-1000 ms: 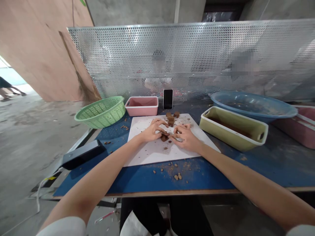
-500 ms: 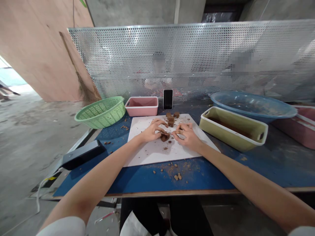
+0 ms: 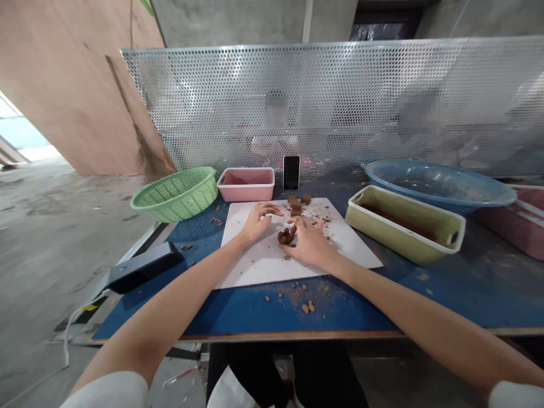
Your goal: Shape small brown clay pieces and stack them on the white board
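Note:
A small cluster of dark brown lumps (image 3: 285, 236) lies on the white board (image 3: 250, 266). My right hand (image 3: 309, 241) is over its right side, thumb and fingers spread around the lumps and touching them; whether it grips any is hard to tell. My left hand (image 3: 258, 222) hovers at the upper left of the cluster, fingers apart and curved, with nothing in it. Brown blocks (image 3: 296, 209) sit just beyond my hands near the board's back edge, and dark crumbs are scattered around them.
A green basket (image 3: 178, 195) and a pink bin (image 3: 247, 192) stand at the back left, beside an upright phone (image 3: 291, 173). An olive bin (image 3: 403, 226) and a blue basin (image 3: 442, 187) are on the right. Behind rises a perforated metal panel (image 3: 212, 102).
My left hand has moved up and left, away from the brown cluster, and its fingers have opened. My right hand has shifted left over the cluster.

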### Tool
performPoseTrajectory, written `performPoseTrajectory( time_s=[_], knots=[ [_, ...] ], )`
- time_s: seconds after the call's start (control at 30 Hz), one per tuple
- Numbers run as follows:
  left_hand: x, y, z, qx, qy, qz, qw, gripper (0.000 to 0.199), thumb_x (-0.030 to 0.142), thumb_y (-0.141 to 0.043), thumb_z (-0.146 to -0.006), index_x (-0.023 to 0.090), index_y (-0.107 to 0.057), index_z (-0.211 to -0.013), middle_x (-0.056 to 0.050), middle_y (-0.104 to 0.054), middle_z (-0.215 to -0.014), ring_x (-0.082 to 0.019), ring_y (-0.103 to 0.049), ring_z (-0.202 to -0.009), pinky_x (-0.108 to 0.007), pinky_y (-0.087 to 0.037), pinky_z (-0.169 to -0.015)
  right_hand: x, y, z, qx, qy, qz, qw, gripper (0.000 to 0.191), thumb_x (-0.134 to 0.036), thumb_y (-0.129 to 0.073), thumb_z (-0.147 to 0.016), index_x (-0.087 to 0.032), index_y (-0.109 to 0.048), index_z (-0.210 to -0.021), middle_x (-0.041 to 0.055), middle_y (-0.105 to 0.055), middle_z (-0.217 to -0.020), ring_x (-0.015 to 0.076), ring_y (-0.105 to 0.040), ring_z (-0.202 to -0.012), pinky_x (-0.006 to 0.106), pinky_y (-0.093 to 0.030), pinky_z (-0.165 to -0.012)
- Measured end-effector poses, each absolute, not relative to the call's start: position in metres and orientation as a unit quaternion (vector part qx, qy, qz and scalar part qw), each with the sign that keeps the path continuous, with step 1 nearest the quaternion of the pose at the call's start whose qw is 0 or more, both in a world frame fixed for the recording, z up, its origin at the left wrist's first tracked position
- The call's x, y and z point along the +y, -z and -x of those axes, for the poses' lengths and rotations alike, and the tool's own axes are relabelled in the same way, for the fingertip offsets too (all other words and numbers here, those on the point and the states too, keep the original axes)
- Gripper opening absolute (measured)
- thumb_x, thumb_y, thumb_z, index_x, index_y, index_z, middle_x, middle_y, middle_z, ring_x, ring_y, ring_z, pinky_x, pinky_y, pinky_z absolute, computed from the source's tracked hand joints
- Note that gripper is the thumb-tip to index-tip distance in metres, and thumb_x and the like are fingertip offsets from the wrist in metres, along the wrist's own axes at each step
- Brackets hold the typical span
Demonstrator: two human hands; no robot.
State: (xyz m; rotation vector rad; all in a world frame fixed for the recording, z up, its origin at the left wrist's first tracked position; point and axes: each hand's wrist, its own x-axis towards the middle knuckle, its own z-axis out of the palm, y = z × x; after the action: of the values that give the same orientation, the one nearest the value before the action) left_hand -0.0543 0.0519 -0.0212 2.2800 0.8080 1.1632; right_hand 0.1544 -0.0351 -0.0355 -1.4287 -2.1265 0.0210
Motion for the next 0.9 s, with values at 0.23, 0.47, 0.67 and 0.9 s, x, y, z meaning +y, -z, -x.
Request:
performPoseTrajectory(
  time_s=[0.23,0.47,0.67,0.9],
  knots=[
    [0.051,0.023,0.052,0.324,-0.404,-0.837,0.175,0.039,0.008,-0.052,-0.077,0.020,-0.079,-0.101,-0.008,-0.078,-0.116,-0.027,-0.067,-0.117,-0.051,-0.048,-0.112,-0.027,0.036,-0.167,-0.803,-0.018,0.512,0.305,0.051,-0.040,-0.076,-0.088,-0.024,-0.052,-0.130,0.0093,-0.078,-0.098,0.0374,-0.069,-0.108,0.054,-0.037,-0.099],
    [0.046,0.024,0.045,0.360,-0.386,-0.827,0.194,0.035,0.020,-0.059,-0.087,0.019,-0.074,-0.119,-0.008,-0.078,-0.119,-0.027,-0.066,-0.119,-0.047,-0.049,-0.111,-0.024,0.032,-0.188,-0.811,0.006,0.481,0.333,0.049,-0.043,-0.074,-0.092,-0.025,-0.059,-0.134,0.0139,-0.066,-0.133,0.0383,-0.055,-0.127,0.054,-0.036,-0.102],
    [0.044,0.030,0.038,0.347,-0.313,-0.815,0.342,0.058,0.039,-0.073,-0.089,0.016,-0.061,-0.140,-0.008,-0.079,-0.101,-0.021,-0.073,-0.088,-0.037,-0.057,-0.087,-0.037,0.031,-0.187,-0.837,0.011,0.423,0.348,0.018,-0.033,-0.064,-0.101,-0.028,-0.080,-0.093,0.0088,-0.061,-0.131,0.0324,-0.052,-0.123,0.053,-0.033,-0.100],
    [0.045,0.029,0.040,0.321,-0.308,-0.800,0.402,0.055,0.035,-0.076,-0.088,0.014,-0.062,-0.137,-0.009,-0.079,-0.097,-0.020,-0.074,-0.086,-0.034,-0.056,-0.081,-0.039,0.032,-0.179,-0.853,0.008,0.418,0.312,0.021,-0.031,-0.066,-0.101,-0.028,-0.082,-0.087,0.0080,-0.063,-0.133,0.0334,-0.049,-0.124,0.054,-0.034,-0.098]
  ],
)
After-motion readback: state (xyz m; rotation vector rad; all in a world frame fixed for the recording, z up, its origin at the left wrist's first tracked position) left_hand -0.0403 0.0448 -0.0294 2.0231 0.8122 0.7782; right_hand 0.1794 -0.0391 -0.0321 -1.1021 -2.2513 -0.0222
